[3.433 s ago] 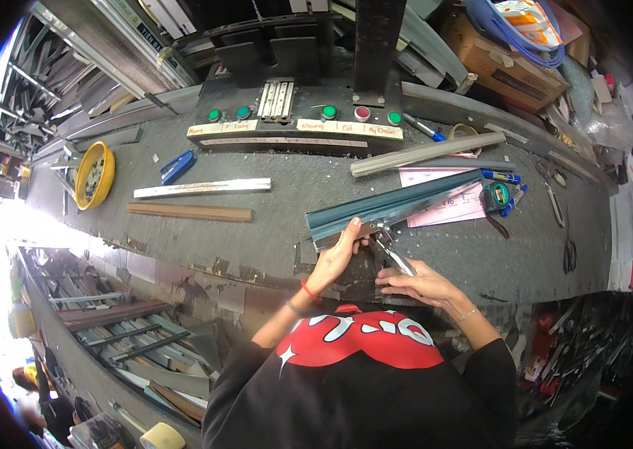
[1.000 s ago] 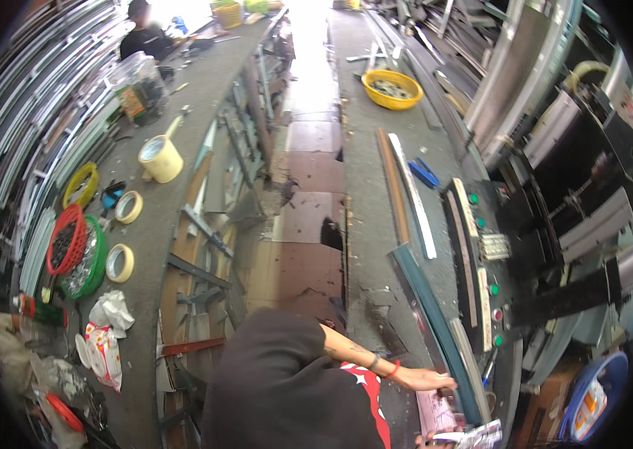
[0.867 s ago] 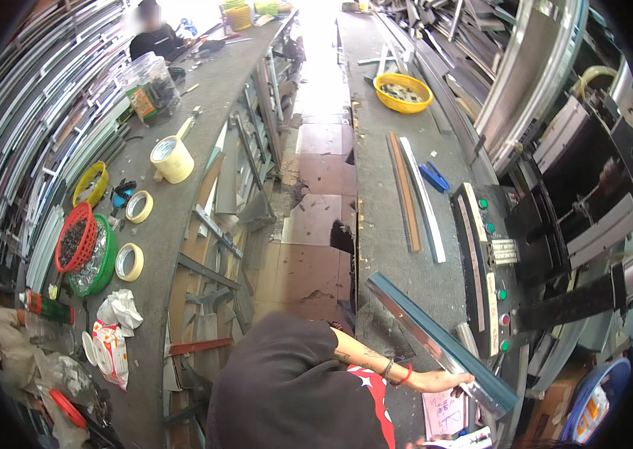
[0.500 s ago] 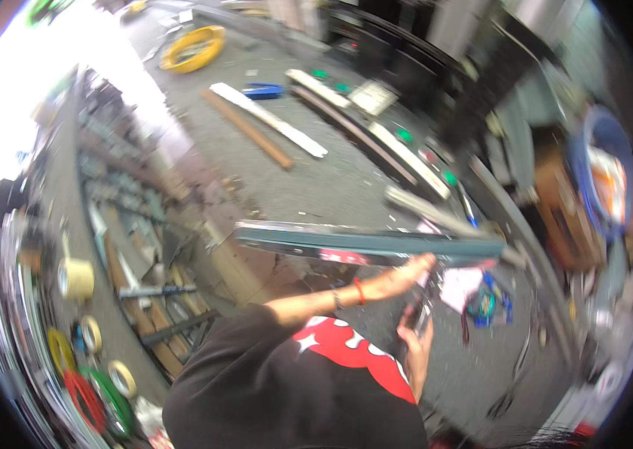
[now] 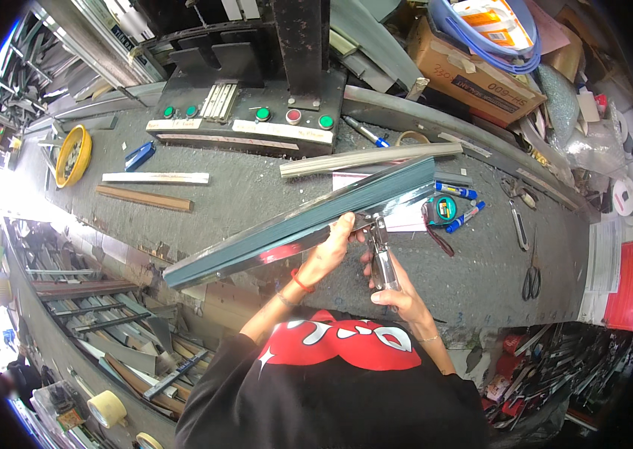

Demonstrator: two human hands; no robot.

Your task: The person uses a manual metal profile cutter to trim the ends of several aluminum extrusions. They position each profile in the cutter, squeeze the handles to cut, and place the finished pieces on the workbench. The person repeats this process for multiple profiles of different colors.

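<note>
Long dark teal metal profile strip (image 5: 301, 221) held above the grey bench (image 5: 242, 198), slanting from 8 o'clock up to 2 o'clock; shiny underside edge catching light. Left hand (image 5: 329, 251) at centre, fingers (image 5: 344, 224) wrapped around the strip's lower edge, gripping it. Red band on that wrist.

Right hand (image 5: 399, 288) just at 4 o'clock of the left, fingers closed on silver metal pliers (image 5: 381, 251); tool's nose touches the strip's underside next to the left hand.

Teal and black tape measure (image 5: 442, 210) lies on the bench at 2 o'clock of the hands, blue markers (image 5: 460, 203) just beside it. Pale silver metal bar (image 5: 369, 159) lies beyond the strip at 12 o'clock. Black-handled scissors (image 5: 531, 273) at 3 o'clock, well apart. Yellow round bowl (image 5: 73, 155) far off at 10 o'clock. Control panel with green and red buttons (image 5: 253, 127) at 11 o'clock.
</note>
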